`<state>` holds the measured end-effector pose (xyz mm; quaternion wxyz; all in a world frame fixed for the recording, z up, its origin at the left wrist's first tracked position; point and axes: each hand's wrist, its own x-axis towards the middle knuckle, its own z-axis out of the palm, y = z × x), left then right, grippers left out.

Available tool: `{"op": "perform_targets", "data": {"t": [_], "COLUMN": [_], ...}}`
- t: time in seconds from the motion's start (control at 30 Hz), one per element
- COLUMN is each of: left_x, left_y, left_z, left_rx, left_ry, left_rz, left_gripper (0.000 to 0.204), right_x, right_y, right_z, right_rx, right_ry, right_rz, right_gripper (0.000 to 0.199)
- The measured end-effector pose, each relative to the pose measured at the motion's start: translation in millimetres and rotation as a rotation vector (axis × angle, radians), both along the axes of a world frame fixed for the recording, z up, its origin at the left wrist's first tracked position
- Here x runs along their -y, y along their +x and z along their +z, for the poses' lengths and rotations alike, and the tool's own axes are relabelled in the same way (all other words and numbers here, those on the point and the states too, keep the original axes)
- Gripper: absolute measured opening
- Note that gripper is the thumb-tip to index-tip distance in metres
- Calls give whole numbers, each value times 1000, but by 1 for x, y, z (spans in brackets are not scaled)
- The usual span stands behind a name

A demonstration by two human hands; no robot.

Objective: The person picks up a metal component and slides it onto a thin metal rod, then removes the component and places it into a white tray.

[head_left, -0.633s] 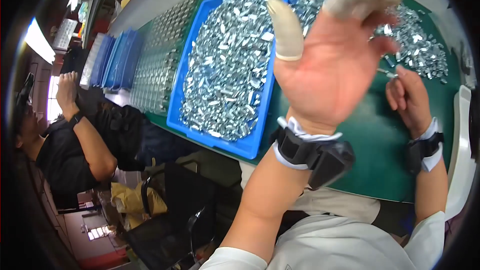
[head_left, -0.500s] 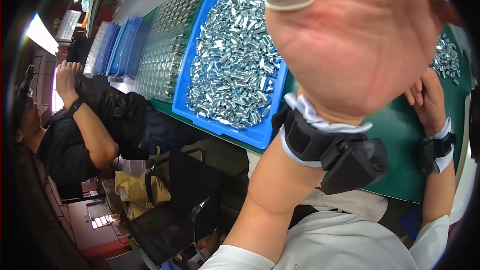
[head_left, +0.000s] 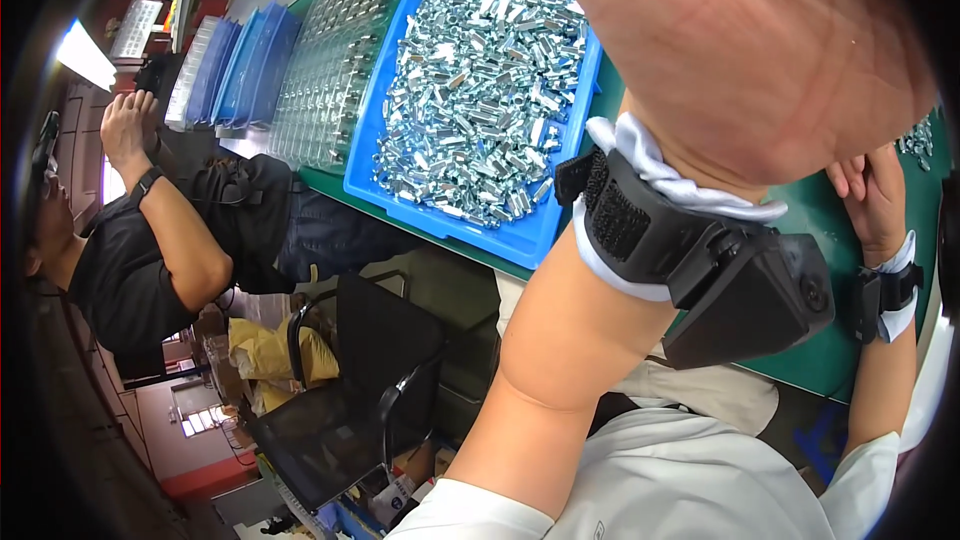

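My left hand [head_left: 750, 60] is raised very close to the camera, palm showing, above the green table [head_left: 800, 240]. Its fingers run past the top edge, so what they do is hidden. A black strapped device [head_left: 750, 290] sits over a white cuff on that wrist. To its left, a blue tray [head_left: 375, 175] holds a heap of small shiny metal hexagonal pieces [head_left: 480, 90]. Farther right, my right hand [head_left: 882, 195] is low over the table, partly covered by the left palm. Its visible fingers are loosely extended, and nothing shows in them.
More metal pieces [head_left: 918, 143] lie at the far right. Left of the tray stand clear plastic trays [head_left: 325, 90] and blue plastic sheets or trays [head_left: 255, 65]. A person in black [head_left: 150, 250] is at the left, with a black chair [head_left: 365, 380] and yellow bags [head_left: 290, 360] below.
My left hand has moved up and right, closer to the camera, and its covered finger has left the picture. The tray appears slightly higher. My right hand has barely moved.
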<state>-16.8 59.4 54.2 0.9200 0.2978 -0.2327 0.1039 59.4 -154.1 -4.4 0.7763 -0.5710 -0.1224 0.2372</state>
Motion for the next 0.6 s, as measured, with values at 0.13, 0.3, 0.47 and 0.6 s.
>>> {"op": "perform_targets", "data": {"t": [0.13, 0.3, 0.47, 0.6], "left_x": [-4, 23, 59, 63], "left_y": [11, 14, 15, 15], "left_z": [9, -5, -21, -17], "left_rx": [31, -354, -315, -325], "left_ry": [85, 871, 1158, 1069], "left_rz": [-7, 426, 438, 327], "left_gripper": [35, 35, 19, 18], "right_x": [-11, -8, 17, 16], "right_y": [5, 1, 6, 6], "right_z": [-7, -8, -2, 3], "right_rx": [14, 49, 89, 85], "right_ry": [38, -4, -37, -53], "right_rz": [81, 158, 178, 214], "right_gripper": [45, 48, 46, 46]}}
